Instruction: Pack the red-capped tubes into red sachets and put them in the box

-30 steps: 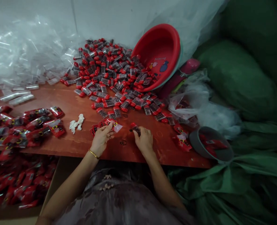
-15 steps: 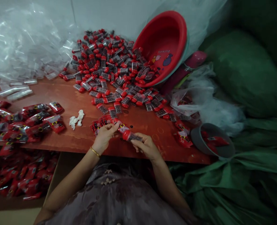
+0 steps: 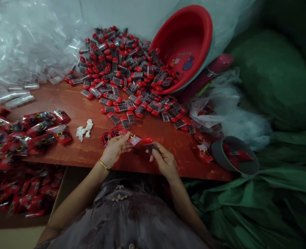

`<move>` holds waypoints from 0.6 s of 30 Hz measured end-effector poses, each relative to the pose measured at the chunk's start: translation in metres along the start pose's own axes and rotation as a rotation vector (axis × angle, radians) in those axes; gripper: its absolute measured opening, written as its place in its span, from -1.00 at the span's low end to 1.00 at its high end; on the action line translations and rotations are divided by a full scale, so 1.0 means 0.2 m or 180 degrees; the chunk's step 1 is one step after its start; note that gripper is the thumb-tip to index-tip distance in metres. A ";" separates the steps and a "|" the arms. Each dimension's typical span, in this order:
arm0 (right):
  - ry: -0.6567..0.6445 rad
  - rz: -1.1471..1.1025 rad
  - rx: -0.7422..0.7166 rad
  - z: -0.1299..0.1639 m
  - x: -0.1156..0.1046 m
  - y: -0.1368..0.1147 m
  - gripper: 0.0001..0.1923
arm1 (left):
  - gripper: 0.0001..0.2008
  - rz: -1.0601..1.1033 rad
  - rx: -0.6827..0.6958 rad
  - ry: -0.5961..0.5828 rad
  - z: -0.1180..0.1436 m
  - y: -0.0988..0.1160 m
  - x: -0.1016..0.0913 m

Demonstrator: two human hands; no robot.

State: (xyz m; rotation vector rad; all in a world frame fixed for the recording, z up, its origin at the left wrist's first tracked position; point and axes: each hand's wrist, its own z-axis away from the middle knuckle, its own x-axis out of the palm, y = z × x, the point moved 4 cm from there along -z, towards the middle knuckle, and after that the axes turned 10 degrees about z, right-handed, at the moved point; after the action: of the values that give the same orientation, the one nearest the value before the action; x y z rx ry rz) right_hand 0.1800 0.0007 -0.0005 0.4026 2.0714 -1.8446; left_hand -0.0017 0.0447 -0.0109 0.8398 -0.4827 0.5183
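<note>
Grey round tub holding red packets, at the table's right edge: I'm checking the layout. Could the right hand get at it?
Probably yes: the grey round tub sits beside the right hand with bare tabletop between.

The right hand (image 3: 164,160) has turned its red-capped tube (image 3: 149,143) upright — cap now up.

One red basin (image 3: 186,45), two hands (image 3: 115,148).

Red-capped tube (image 3: 149,143): small clear plastic tube, dark contents, lying roughly level above the tabletop edge. Clear sachet (image 3: 133,139): small, flat, red-and-yellow print, just left of the tube's cap.
</note>
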 end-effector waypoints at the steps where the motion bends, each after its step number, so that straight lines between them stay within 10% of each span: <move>1: 0.0120 0.0331 -0.0295 0.00 -0.01 -0.01 -0.65 | -0.65 0.0006 -0.0032 -0.0014 0.00 0.00 0.00; 8: 0.0445 0.1853 -0.1777 0.01 0.00 -0.07 -0.58 | -0.59 -0.0011 -0.0058 -0.0052 0.00 0.01 0.00; 18: 0.0589 0.2234 -0.1867 0.01 0.03 -0.06 -0.55 | -0.61 -0.0195 0.0420 0.0050 0.00 0.01 0.01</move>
State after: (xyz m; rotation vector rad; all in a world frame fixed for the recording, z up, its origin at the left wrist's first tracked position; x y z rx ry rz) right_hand 0.1706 -0.0031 0.0070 0.9946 2.0803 -0.7886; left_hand -0.0019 0.0461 -0.0076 0.9733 -0.4102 0.5039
